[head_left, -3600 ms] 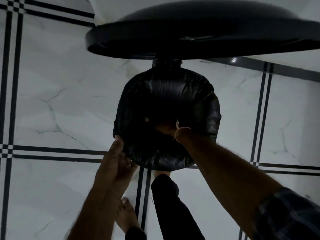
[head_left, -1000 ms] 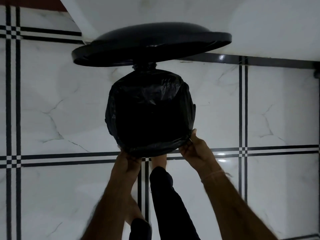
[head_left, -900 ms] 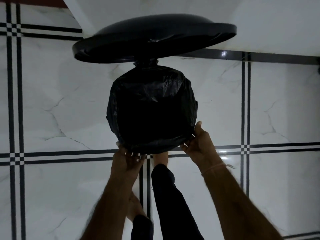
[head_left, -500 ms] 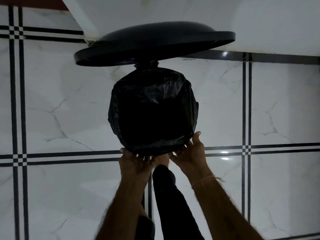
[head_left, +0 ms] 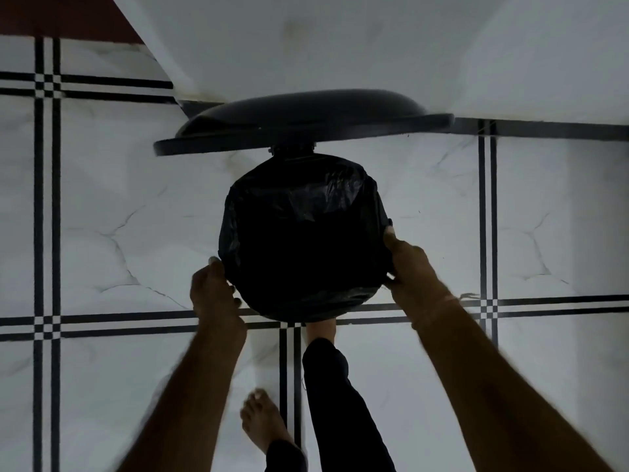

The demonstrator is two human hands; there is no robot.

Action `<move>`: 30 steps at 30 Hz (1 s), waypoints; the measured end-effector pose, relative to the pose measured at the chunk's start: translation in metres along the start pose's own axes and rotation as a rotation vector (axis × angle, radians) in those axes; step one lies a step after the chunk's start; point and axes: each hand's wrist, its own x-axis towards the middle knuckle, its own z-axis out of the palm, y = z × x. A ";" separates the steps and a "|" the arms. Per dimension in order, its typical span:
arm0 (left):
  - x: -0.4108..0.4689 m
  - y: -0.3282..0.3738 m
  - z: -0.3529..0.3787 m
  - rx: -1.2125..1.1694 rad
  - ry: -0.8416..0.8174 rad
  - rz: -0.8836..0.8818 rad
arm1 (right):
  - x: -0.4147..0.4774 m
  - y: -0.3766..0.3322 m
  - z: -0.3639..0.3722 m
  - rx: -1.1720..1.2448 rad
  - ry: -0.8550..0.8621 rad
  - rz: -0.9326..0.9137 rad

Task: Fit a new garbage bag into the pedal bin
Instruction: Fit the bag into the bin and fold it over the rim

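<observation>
A round black pedal bin stands on the tiled floor with its lid raised at the far side. A black garbage bag lines the bin and is folded over its rim, hiding the bin body. My left hand grips the bag's edge at the near-left of the rim. At the right side of the rim, my right hand pinches the bag's edge. My right foot reaches under the bin's near edge, where the pedal is hidden.
White marble-look floor tiles with black double lines surround the bin. A white wall rises just behind the lid. My bare left foot rests on the floor below the bin.
Both hands slid apart along the rim, from the near edge out to the left and right sides. The view pulled back, so the bin and lid sit lower in frame.
</observation>
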 end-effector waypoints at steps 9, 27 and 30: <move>0.058 0.072 0.051 0.352 -0.219 0.328 | 0.063 -0.070 0.072 -0.553 -0.029 -0.413; 0.058 0.076 0.051 0.479 -0.294 0.415 | 0.049 -0.060 0.135 -1.320 -0.543 -0.634; 0.060 0.080 0.049 0.383 -0.331 0.325 | 0.041 -0.063 0.120 -1.300 -0.625 -0.663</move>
